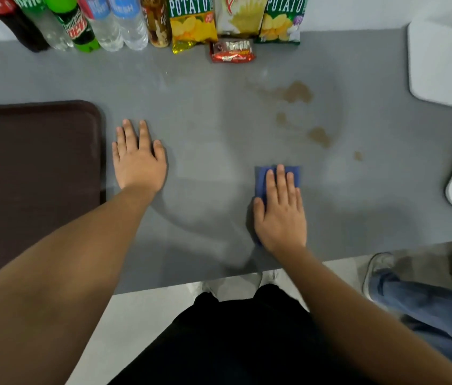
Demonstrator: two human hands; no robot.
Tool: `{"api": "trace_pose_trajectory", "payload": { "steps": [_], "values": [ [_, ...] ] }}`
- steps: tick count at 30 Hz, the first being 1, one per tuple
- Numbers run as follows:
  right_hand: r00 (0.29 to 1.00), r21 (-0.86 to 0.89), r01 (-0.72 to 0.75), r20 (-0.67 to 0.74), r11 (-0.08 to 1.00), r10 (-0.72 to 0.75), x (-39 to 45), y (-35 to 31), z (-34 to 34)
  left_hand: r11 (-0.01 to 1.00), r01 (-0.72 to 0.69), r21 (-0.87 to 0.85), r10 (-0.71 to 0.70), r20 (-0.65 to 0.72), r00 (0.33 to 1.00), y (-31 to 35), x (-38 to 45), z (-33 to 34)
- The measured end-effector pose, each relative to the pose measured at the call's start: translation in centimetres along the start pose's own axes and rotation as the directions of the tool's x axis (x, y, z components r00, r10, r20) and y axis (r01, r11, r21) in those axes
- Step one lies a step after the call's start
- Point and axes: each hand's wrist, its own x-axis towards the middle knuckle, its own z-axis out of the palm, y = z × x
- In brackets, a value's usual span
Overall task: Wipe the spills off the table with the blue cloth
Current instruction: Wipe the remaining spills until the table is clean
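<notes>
A folded blue cloth lies flat on the grey table, right of centre. My right hand presses down on it with fingers together, covering most of it. Brown spills stain the table beyond the cloth: a large patch, a smaller one, a spot and a tiny drop. My left hand rests palm down on the bare table, fingers spread, holding nothing.
A dark brown tray lies at the left. Several drink bottles and chip bags line the far edge, with a red snack pack in front. White chairs stand at the right. Another person's leg is at lower right.
</notes>
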Motion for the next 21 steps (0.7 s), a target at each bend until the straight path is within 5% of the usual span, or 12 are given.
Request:
{"api": "trace_pose_trajectory", "payload": {
  "steps": [6, 11, 21],
  "values": [
    [0.988, 0.034, 0.154, -0.020, 0.987, -0.154, 4.9, -2.5, 0.2, 0.999, 0.005, 0.052, -0.006, 0.016, 1.000, 0.5, 0.4, -0.2],
    [0.980, 0.058, 0.200, -0.001, 0.978, -0.201, 12.8, -1.3, -0.5, 0.988, -0.153, -0.005, 0.152, -0.040, 0.988, 5.7, -1.0, 1.4],
    [0.996, 0.017, 0.017, -0.093, 1.000, -0.015, 14.9, 7.3, -2.2, 0.995, -0.100, 0.018, 0.101, -0.041, 0.994, 11.5, -2.4, 5.8]
  ]
}}
